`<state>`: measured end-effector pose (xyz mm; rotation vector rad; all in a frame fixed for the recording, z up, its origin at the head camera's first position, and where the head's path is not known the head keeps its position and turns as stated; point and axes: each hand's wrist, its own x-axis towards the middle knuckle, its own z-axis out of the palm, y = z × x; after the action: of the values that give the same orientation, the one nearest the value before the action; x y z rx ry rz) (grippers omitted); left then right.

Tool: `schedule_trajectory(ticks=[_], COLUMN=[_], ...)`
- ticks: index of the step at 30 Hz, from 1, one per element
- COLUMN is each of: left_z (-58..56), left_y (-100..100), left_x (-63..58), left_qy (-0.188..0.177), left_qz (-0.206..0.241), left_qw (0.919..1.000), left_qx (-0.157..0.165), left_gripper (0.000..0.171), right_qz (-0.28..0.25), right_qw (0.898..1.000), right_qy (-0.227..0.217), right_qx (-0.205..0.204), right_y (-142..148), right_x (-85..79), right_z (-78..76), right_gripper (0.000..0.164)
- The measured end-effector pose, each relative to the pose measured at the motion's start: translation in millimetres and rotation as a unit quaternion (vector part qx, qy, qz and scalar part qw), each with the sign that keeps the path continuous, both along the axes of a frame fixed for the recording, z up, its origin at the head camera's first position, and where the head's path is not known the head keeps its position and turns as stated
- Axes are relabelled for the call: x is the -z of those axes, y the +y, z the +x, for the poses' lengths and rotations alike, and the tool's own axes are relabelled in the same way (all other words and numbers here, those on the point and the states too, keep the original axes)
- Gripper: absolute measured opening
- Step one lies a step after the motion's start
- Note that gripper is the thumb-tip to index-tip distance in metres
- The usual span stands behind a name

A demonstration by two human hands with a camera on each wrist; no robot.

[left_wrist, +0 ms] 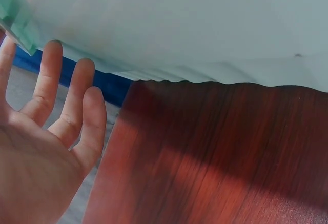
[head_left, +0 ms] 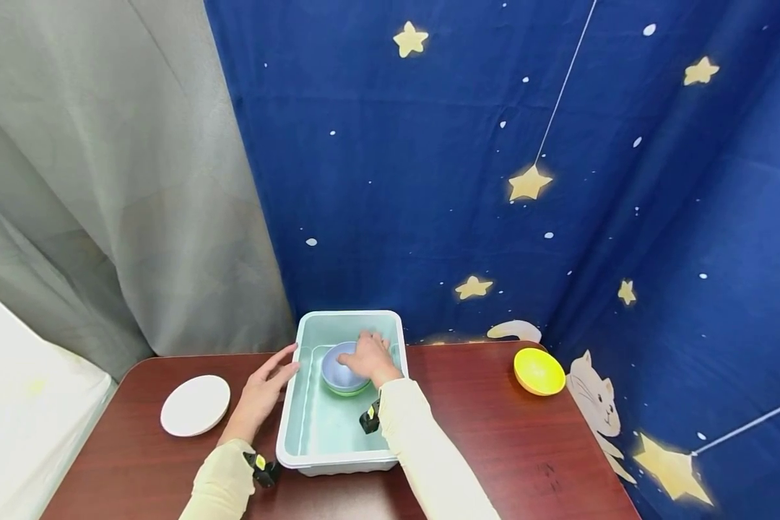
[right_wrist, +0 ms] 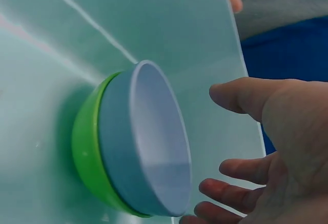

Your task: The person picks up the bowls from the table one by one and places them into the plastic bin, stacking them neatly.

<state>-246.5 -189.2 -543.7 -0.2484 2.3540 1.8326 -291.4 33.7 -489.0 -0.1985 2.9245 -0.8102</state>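
Note:
A blue bowl [head_left: 339,370] sits nested in a green bowl [right_wrist: 87,147] on the floor of a pale green plastic bin [head_left: 338,433]. My right hand [head_left: 372,357] hovers over the right side of the nested bowls. In the right wrist view, that hand [right_wrist: 287,147] has its thumb and fingers spread beside the blue bowl's rim, with nothing held. My left hand [head_left: 263,393] is at the bin's left side, near the rim. The left wrist view shows this hand [left_wrist: 46,137] with fairly straight fingers against or close to the outer wall; its thumb is out of sight there.
On the reddish-brown table [head_left: 481,433], a white plate or shallow dish [head_left: 196,406] lies left of the bin. A yellow bowl [head_left: 539,372], orange on its outside, stands near the table's right edge. A blue starry curtain [head_left: 396,180] and a grey curtain [head_left: 169,217] hang behind.

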Motion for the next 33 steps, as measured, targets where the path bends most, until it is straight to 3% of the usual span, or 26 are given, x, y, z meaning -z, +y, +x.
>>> schedule_trajectory(ticks=[10,15,19,22,25,33], left_z=[-1.5,3.4,10.5,12.7,10.6,-1.6], left_y=[-1.0,1.0,4.6,5.7,4.2,-3.0], left_x=[5.2,-8.0,-23.2,-28.2,-24.5,2.1], left_qy=[0.000,-0.008,-0.013,-0.013,-0.012,-0.006], left_qz=[-0.007,0.004,0.006,0.007,0.014,0.004], left_qw=[1.0000,1.0000,0.9999,0.9999,0.9998,1.0000], left_qx=[-0.004,0.000,0.003,0.004,0.007,0.003], left_gripper=[0.051,0.054,0.054,0.052,0.052,0.056], right_qz=[-0.036,-0.041,-0.065,-0.089,-0.108,-0.119], right_qw=[0.999,0.999,0.997,0.995,0.993,0.991], right_qy=[-0.009,-0.026,-0.039,-0.045,-0.054,-0.058], right_qx=[0.000,0.002,0.005,0.000,-0.003,-0.017], right_y=[5.0,7.3,11.7,16.5,21.8,33.3], right_x=[-10.6,-18.1,-25.0,-29.5,-33.7,-47.9], right_z=[-1.4,-0.3,1.6,2.6,3.6,7.1], right_gripper=[0.068,0.068,0.069,0.070,0.068,0.063])
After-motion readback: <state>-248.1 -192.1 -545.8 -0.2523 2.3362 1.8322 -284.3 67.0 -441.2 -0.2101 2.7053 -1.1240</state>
